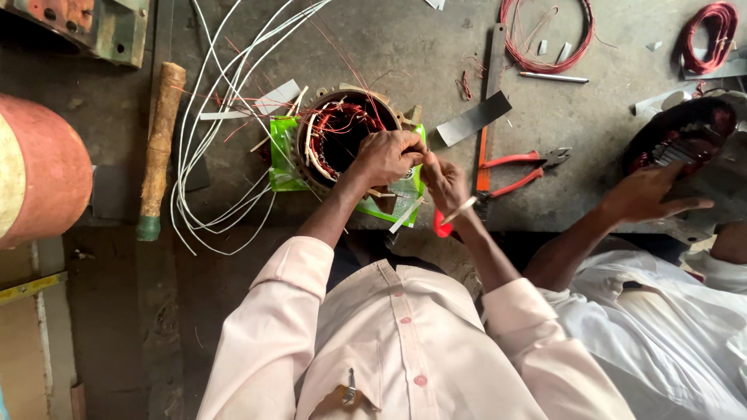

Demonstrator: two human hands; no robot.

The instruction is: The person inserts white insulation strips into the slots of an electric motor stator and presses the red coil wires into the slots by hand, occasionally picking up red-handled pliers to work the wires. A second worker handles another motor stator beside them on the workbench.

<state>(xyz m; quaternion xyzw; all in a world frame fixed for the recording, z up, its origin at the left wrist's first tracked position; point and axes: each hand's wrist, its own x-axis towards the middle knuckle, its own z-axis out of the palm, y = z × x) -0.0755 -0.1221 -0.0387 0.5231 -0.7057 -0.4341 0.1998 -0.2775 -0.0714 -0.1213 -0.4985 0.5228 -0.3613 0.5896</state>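
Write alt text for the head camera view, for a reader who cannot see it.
Seen from above, a person's left hand rests on the rim of a motor stator wound with red copper wire, while the right hand holds a thin white strip beside it. White wires, a wooden-handled hammer and red pliers lie on the workbench; another person's hand works at right.

stator (342,136): glossy copper wire, metal shell | hammer handle (159,128): rough wood | bench (405,54): matt, perhaps concrete
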